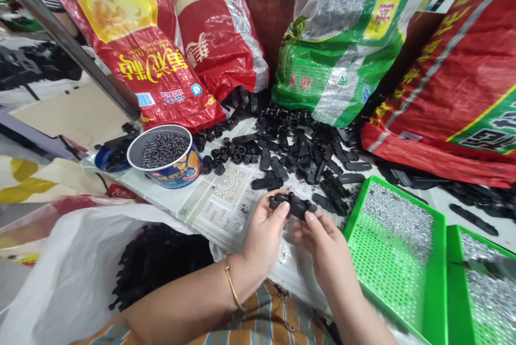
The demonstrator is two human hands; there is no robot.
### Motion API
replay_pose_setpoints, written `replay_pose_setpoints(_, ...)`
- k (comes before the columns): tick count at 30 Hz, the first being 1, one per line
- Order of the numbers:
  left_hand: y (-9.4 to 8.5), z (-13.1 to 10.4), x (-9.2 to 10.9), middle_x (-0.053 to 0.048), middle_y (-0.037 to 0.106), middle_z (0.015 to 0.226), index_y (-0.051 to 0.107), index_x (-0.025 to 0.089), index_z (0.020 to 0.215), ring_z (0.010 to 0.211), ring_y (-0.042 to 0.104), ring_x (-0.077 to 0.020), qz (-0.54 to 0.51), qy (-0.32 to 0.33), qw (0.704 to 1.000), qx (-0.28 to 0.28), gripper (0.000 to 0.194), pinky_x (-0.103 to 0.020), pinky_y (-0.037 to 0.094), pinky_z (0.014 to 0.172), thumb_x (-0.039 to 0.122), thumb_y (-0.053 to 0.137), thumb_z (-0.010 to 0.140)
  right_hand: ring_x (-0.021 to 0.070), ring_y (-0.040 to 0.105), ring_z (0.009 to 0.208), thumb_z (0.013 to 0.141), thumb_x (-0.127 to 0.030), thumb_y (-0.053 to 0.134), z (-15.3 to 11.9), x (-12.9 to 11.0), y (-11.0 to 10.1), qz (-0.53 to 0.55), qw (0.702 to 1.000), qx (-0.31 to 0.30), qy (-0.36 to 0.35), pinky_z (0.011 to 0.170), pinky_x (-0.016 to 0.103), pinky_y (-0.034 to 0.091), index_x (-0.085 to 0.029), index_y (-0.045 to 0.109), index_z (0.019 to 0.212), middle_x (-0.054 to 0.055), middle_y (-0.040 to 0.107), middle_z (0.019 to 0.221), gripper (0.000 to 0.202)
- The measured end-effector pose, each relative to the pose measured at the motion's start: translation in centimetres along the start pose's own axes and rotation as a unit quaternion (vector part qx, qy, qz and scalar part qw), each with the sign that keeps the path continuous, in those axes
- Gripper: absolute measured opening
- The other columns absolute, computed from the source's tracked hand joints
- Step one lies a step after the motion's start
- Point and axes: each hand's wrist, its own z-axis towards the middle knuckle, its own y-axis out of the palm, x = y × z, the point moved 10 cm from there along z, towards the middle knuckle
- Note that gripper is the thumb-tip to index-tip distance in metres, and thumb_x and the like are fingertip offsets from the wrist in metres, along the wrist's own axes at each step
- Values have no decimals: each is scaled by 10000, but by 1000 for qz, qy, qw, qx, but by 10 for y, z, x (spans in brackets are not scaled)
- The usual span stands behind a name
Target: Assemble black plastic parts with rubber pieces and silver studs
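Between my two hands, above the table's front edge, is a black plastic part (297,206) with rounded knobs at its ends. My left hand (269,227) wraps its left end, thumb on top. At its right end my right hand (322,235) pinches it between thumb and fingers. Just behind lies a pile of flat black pieces (306,146) on the patterned table (209,208). A green tray (397,286) with small silvery bits (397,216) is beside my right hand.
A blue tub (175,175) of small dark bits stands at the left, near black knobs (237,151). Large red sacks (169,81) (463,87) and a green sack (322,76) line the back. A white bag (72,264) of black parts hangs open lower left. A second green tray (455,280) is far right.
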Motion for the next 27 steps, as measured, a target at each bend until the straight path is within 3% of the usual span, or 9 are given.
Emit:
replay_pose_setpoints(6, 2, -4, -2, -71, 636, 979, 595, 162, 966, 915, 596, -184, -23, -33, 999, 4, 257, -371, 461, 867, 276, 658, 744, 102, 556, 529, 605, -413, 751, 1, -3, -1, 79, 996, 25, -19, 573, 229, 500, -203, 562, 885, -29, 619, 612, 397)
replay_pose_setpoints(9, -2, -3, -3, -64, 640, 950, 605, 159, 915, 895, 603, -184, -20, -22, 1000, 6, 212, -370, 471, 850, 292, 648, 756, 111, 557, 548, 646, -405, 724, 2, -4, -2, 74, 996, 29, -45, 591, 255, 507, -207, 570, 899, -23, 614, 658, 356)
replay_pose_setpoints(14, -4, -4, -3, -60, 638, 1012, 608, 195, 993, 915, 601, -183, 36, 11, 999, -11, 243, -348, 482, 821, 293, 633, 772, 109, 536, 583, 725, -417, 644, 1, -8, -2, 80, 992, 20, -96, 599, 280, 504, -223, 548, 877, -10, 571, 766, 264)
replay_pose_setpoints(21, 3, -5, -4, -46, 649, 898, 592, 167, 896, 830, 619, -165, -47, -6, 999, -6, 180, -325, 494, 773, 310, 613, 789, 151, 568, 663, 745, -437, 612, -3, -11, -3, 7, 991, 37, -126, 660, 340, 525, -220, 538, 946, 36, 577, 869, 305)
replay_pose_setpoints(27, 3, -5, -8, -48, 654, 882, 600, 155, 875, 813, 625, -165, -48, -17, 999, -2, 177, -321, 497, 754, 298, 631, 775, 124, 542, 640, 736, -429, 636, -7, -14, -9, 16, 988, 62, -141, 629, 285, 496, -217, 560, 932, 10, 577, 830, 299)
